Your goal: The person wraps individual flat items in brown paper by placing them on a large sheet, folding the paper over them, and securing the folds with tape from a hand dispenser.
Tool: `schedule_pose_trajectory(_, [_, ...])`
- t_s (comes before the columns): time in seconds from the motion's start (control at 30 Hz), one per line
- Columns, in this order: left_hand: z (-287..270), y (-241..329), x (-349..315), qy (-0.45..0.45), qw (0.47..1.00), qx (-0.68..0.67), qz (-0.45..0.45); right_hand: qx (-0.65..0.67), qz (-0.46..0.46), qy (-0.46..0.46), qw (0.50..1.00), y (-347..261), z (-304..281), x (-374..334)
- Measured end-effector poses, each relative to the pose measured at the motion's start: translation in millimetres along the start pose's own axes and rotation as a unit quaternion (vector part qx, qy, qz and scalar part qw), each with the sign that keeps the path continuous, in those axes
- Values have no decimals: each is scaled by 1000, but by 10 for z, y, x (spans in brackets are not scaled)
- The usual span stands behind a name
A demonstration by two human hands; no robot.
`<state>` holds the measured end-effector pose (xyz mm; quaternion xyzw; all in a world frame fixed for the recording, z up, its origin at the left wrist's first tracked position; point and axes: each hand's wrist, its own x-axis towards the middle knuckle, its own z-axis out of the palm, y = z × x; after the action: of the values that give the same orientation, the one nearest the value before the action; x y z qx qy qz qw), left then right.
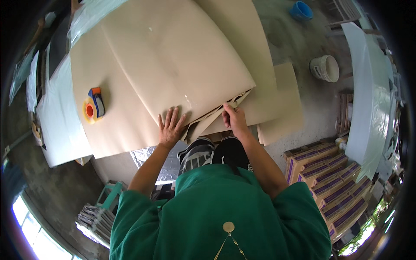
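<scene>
A large sheet of brown kraft paper (173, 56) is spread in front of me, wrapped over something bulky and flat. My left hand (170, 129) lies on the paper near its front edge, fingers spread. At the right front corner, layers of paper stand apart in a folded flap (210, 119). My right hand (234, 120) is at that flap with its fingers curled together on the paper's edge. To the left, a tape dispenser (94, 105) with a roll of clear tape rests on the paper. What lies inside the wrapping is hidden.
More brown paper (284, 104) extends to the right. A white bucket (324, 69) and a blue bucket (301, 11) stand on the concrete floor. Stacked cardboard boxes (329, 182) are at the lower right. Plastic-covered panels (60, 112) lie at the left, with a green stool (112, 193) below.
</scene>
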<state>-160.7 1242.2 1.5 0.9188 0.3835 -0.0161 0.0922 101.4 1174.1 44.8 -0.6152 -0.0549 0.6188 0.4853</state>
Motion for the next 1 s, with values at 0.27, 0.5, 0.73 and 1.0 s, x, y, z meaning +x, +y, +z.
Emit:
schedule_pose_trajectory(0.27, [50,-239,-418,-23,999,-29,-38,77,35,20,996,8,169,204])
schedule_pose_trajectory(0.5, [-544,-3,-116,-67,987,-142,-35,168,123,204,957,-168,542,671])
schedule_pose_trajectory(0.73, [-225,-345,536,55,956,-248,144,-73,-49,145,985,-57,395,533])
schedule_pose_trajectory(1.0, [-250,-275,526,-13,959,-277,55,-541,-277,206,767,370,416,481])
